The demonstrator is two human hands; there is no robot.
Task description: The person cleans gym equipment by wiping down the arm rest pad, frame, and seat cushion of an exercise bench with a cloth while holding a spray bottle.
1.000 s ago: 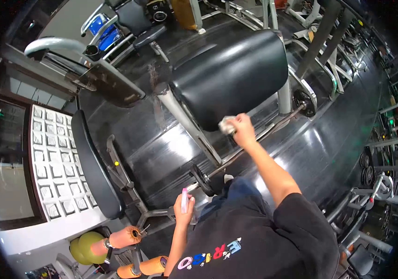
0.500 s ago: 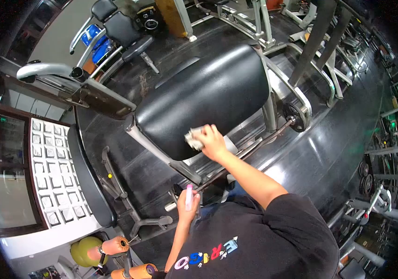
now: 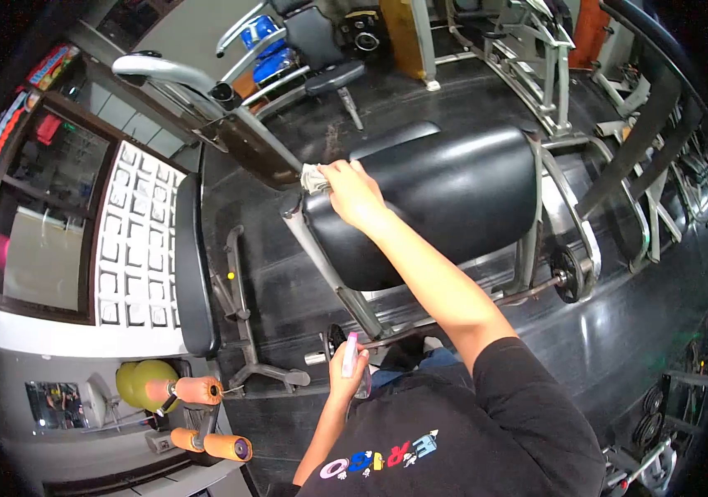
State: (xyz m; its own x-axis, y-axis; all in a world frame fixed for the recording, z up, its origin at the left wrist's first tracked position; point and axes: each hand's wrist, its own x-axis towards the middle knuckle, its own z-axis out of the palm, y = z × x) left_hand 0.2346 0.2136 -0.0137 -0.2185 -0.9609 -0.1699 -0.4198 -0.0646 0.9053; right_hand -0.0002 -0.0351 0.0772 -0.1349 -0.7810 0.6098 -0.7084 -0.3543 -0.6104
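Note:
My right hand (image 3: 354,195) holds a crumpled whitish cloth (image 3: 314,179) at the upper left corner of a black padded bench (image 3: 462,190). The arm stretches over the pad. Low in the middle, my left hand (image 3: 346,372) is closed round a small bottle (image 3: 350,354) with a pink top, held upright near my body. Just beyond that hand, a barbell (image 3: 528,291) with a weight plate (image 3: 571,273) lies along the near side of the bench frame.
A narrow black bench (image 3: 195,273) stands at the left beside a white patterned panel (image 3: 134,248). Orange foam rollers (image 3: 226,446) are at the lower left. A black seat (image 3: 335,76) and a machine arm (image 3: 163,69) stand beyond; gym machines line the right.
My right hand has moved with the cloth from the pad's near edge to its far left corner. My left hand still holds the bottle. The view has shifted.

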